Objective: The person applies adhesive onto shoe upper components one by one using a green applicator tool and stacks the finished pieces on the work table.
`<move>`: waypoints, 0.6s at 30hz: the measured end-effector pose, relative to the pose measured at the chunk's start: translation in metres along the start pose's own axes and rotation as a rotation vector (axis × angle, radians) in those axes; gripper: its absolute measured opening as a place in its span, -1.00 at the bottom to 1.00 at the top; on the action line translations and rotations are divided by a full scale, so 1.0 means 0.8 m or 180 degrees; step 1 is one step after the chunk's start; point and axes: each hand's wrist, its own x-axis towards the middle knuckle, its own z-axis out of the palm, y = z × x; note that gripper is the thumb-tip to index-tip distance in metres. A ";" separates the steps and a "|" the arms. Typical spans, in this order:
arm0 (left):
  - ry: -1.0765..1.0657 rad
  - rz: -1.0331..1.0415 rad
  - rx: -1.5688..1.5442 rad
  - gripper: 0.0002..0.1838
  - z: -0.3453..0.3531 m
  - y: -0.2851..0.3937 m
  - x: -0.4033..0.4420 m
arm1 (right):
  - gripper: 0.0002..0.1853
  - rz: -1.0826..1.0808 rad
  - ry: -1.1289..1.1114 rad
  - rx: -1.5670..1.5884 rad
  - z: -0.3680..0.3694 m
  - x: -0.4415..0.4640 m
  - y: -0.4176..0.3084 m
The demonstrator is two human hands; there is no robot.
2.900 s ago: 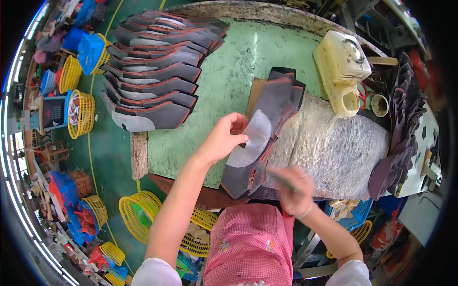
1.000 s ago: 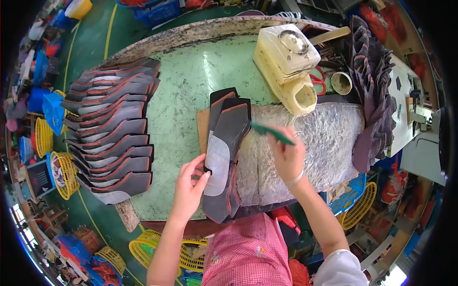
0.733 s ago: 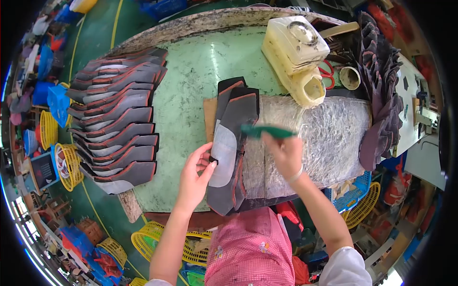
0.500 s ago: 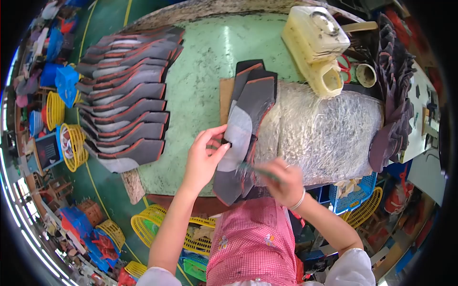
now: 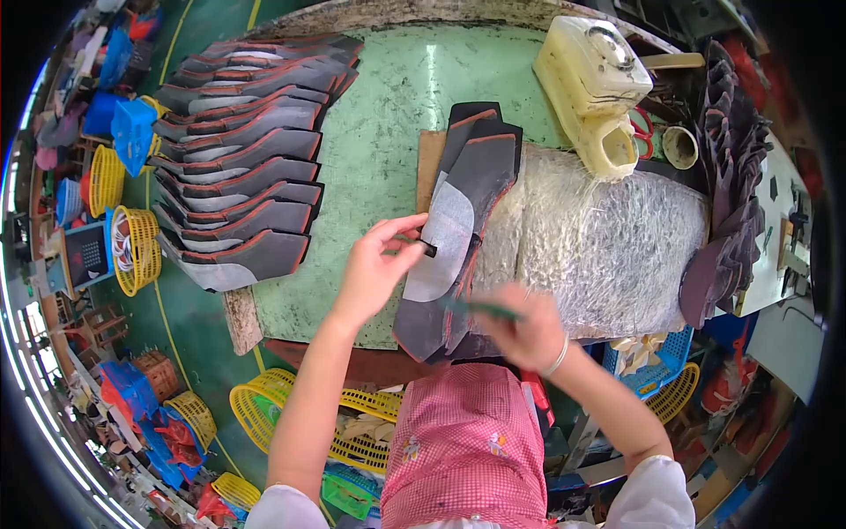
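A dark grey shoe-upper piece (image 5: pixel 489 169) with a light grey patch and orange edge lines lies on a small stack of similar pieces in front of me. My left hand (image 5: pixel 381 263) is at its left edge, thumb and forefinger pinching a small black tab (image 5: pixel 429 249) over the light patch. Whether the tab is joined to the piece, I cannot tell. My right hand (image 5: pixel 522 331) is wrapped around a green-handled brush (image 5: pixel 489 309), blurred by motion. The brush tip points left, near the lower part of the piece.
Overlapping shoe-upper pieces (image 5: pixel 256 172) lie in a row at the left of the green table (image 5: pixel 374 97). A glue-crusted plastic jug (image 5: pixel 586 88), red scissors (image 5: pixel 644 132) and a plastic-wrapped slab (image 5: pixel 608 242) occupy the right, beside more stacked dark pieces (image 5: pixel 736 167). Yellow baskets (image 5: pixel 264 401) stand below.
The view has shifted slightly, so the table contents appear moved. My left hand still pinches the black tab; my right hand with the brush stays near the lower part of the piece.
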 end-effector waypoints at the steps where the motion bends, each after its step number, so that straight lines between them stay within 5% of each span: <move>1: -0.0092 -0.0140 -0.0383 -0.58 -0.005 -0.007 0.002 | -0.71 0.0429 0.0018 -0.0232 -0.019 0.028 -0.004; 2: -0.0187 -0.0283 -0.0765 -0.57 -0.007 -0.011 0.003 | -0.72 0.0861 0.0035 -0.0462 -0.033 0.053 -0.008; 6: -0.0287 -0.0275 -0.1052 -0.46 -0.010 -0.005 -0.001 | -0.67 0.0560 0.0873 -0.0738 -0.024 0.082 0.011; 8: -0.0264 -0.0338 -0.1104 -0.45 -0.013 -0.008 0.002 | -0.62 -0.0464 0.0291 -0.0819 0.012 0.038 -0.009; 11: -0.0300 -0.0458 -0.0967 -0.45 -0.012 0.003 0.001 | -0.59 -0.0279 -0.0475 -0.0783 0.027 0.007 -0.029; 14: -0.0172 -0.0388 -0.0570 -0.49 -0.009 0.015 0.009 | -0.66 -0.0153 0.0545 -0.0706 -0.015 0.040 -0.011; 15: -0.0065 -0.0282 -0.0383 -0.53 -0.003 0.017 0.013 | -0.72 0.0457 0.1038 -0.0276 -0.035 0.058 -0.002; 18: 0.0254 0.0057 0.0857 -0.58 0.016 0.027 0.026 | -0.70 0.0568 0.1119 -0.0808 -0.077 0.090 0.036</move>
